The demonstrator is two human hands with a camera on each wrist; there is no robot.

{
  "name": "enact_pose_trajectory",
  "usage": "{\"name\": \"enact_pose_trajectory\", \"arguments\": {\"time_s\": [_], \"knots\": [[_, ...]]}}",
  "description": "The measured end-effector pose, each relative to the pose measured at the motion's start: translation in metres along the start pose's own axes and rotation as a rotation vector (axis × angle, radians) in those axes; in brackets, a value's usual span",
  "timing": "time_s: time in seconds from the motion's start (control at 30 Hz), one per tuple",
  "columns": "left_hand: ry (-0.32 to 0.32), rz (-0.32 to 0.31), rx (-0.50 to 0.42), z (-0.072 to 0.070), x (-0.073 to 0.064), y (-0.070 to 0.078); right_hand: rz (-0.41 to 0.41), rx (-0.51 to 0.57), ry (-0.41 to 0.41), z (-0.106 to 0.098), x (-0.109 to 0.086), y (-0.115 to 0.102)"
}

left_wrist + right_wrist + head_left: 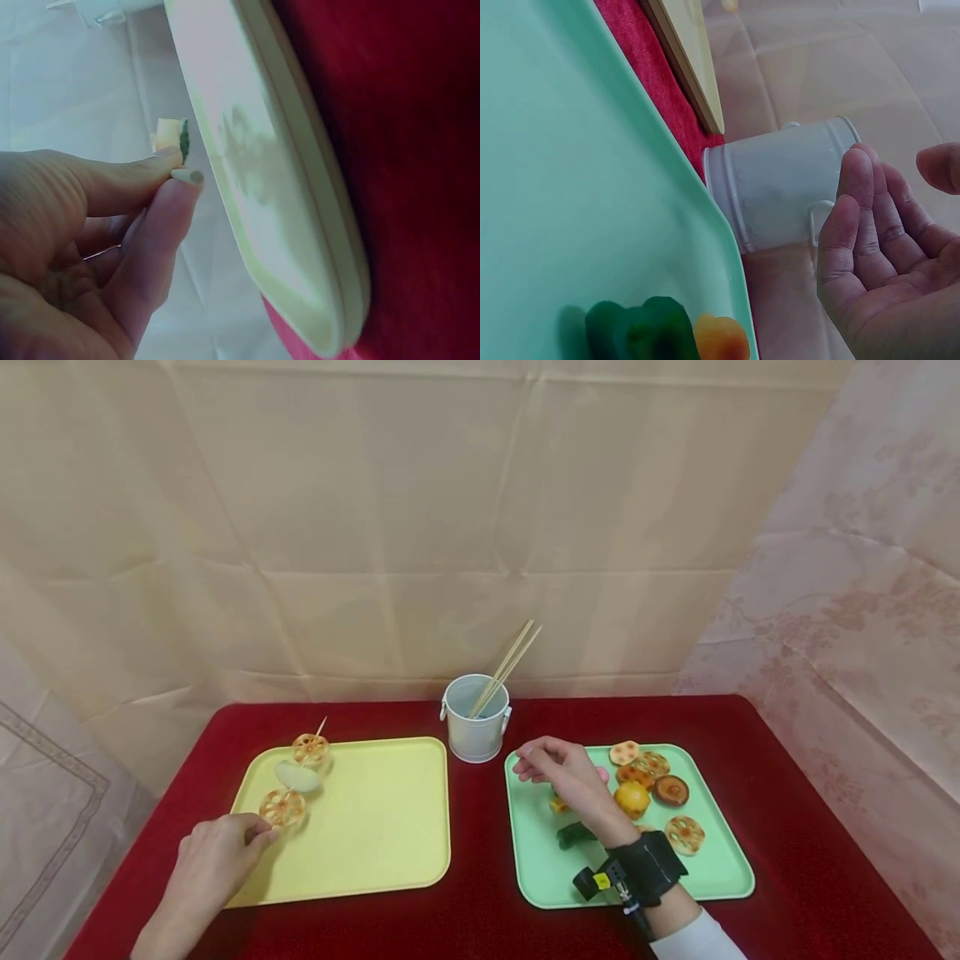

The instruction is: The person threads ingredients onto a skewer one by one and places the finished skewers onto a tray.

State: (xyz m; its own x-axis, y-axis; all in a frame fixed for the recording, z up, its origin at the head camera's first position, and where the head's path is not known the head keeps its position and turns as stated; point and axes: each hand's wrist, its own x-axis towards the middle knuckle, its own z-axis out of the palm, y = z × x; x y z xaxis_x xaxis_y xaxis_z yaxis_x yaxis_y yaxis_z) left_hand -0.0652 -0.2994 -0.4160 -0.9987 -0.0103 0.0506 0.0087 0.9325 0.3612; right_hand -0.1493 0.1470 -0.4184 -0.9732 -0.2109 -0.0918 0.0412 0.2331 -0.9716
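Note:
Over the left part of the yellow tray (382, 814), my left hand (213, 860) pinches the lower end of a wooden skewer (322, 725) between thumb and index finger. Threaded on it are a toy lotus root slice (282, 808), a pale oval piece (298, 777) and a second lotus slice near the tip. The left wrist view shows the blunt skewer end (187, 175) sticking out between the fingertips. My right hand (570, 772) hovers above the green tray (540, 860), fingers loosely bent and holding nothing. Its forearm hides part of that tray.
Between the trays, toward the back, stands a white bucket (475, 739) with bare skewers (512, 664) leaning in it. The green tray bears several toy foods, among them a brown mushroom cap (671, 790), a yellow round piece (632, 799) and a dark green piece (573, 835). Red cloth (480, 893) covers the table.

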Motion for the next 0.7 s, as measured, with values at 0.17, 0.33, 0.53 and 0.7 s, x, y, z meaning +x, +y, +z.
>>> {"name": "enact_pose_trajectory", "arguments": {"time_s": [0.17, 0.33, 0.53, 0.7], "knots": [[-0.044, -0.026, 0.027, -0.002, 0.0, -0.012, 0.009, 0.007, -0.004, 0.002, 0.0, 0.001], [-0.044, -0.046, 0.048, -0.001, -0.001, -0.02, -0.012, 0.017, -0.006, 0.003, 0.0, 0.003], [-0.063, -0.061, 0.068, 0.0, -0.003, -0.028, -0.017, 0.016, -0.01, 0.003, 0.001, 0.004], [-0.096, -0.085, 0.073, 0.002, -0.002, -0.031, -0.012, 0.009, -0.013, 0.004, 0.001, 0.003]]}}
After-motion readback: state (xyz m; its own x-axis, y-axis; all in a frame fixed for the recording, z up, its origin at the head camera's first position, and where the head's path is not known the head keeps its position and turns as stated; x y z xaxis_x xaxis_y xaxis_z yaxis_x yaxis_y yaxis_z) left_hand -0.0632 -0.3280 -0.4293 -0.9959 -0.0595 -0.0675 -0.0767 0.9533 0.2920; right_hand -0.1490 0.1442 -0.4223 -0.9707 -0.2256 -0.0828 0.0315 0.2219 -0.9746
